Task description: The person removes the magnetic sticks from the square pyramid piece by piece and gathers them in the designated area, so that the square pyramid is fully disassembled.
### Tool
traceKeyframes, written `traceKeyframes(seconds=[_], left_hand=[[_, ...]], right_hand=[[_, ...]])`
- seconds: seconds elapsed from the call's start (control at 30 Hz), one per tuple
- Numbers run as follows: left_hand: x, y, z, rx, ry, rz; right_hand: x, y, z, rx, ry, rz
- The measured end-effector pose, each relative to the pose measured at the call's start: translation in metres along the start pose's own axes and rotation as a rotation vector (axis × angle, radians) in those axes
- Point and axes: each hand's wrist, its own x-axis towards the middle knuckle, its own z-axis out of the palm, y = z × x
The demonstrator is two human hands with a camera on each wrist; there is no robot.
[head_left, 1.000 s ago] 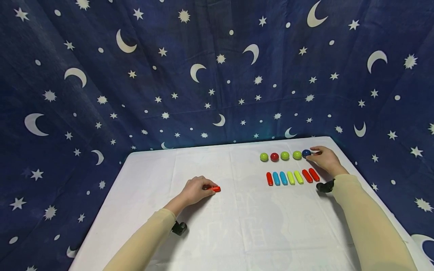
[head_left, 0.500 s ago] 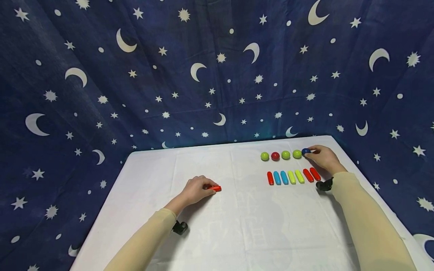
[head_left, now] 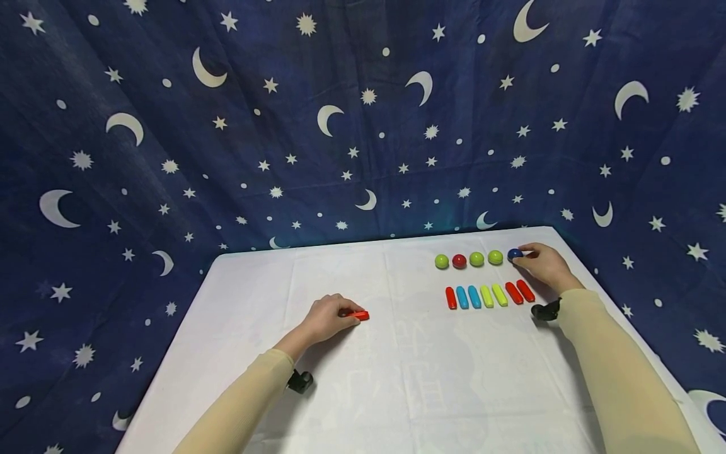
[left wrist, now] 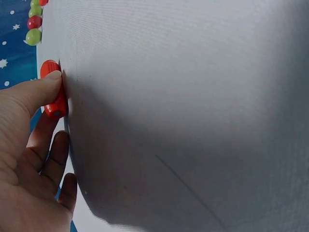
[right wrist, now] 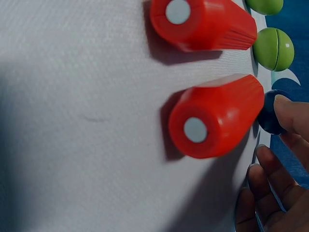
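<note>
My left hand (head_left: 326, 319) pinches a short red magnetic rod (head_left: 362, 315) between thumb and fingers, low over the white table. In the left wrist view the thumb lies across this red rod (left wrist: 59, 104); the other fingers are loosely bent below it. At the far right, my right hand (head_left: 546, 265) pinches a dark blue ball (head_left: 514, 253) with thumb and forefinger. The blue ball ends a row of balls, right of a green ball (head_left: 495, 257) with a small gap between. The right wrist view shows the thumb on the blue ball (right wrist: 270, 118), partly covering it.
Left along the ball row are another green ball (head_left: 476, 259), a red ball (head_left: 459, 261) and a green ball (head_left: 442, 261). In front lies a row of rods: a red rod (head_left: 450, 297), blue rods (head_left: 462, 297), yellow rods (head_left: 486, 296) and red rods (head_left: 525, 291). A star-patterned cloth (head_left: 317, 157) hangs behind.
The blue ball has shifted slightly right with my right hand, opening a gap from the neighbouring green ball. My left hand keeps its place with the red rod.
</note>
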Motion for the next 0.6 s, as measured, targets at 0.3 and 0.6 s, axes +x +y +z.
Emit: traceKeyframes(seconds=[0.3, 0.6], left_hand=[[0.000, 0.002, -0.001, 0.014, -0.008, -0.009], [0.012, 0.025, -0.003, 0.134, -0.049, -0.020]], right_hand=[[-0.002, -0.001, 0.000, 0.021, -0.023, 0.030], [-0.006, 0.003, -0.003, 0.017, 0.061, 0.044]])
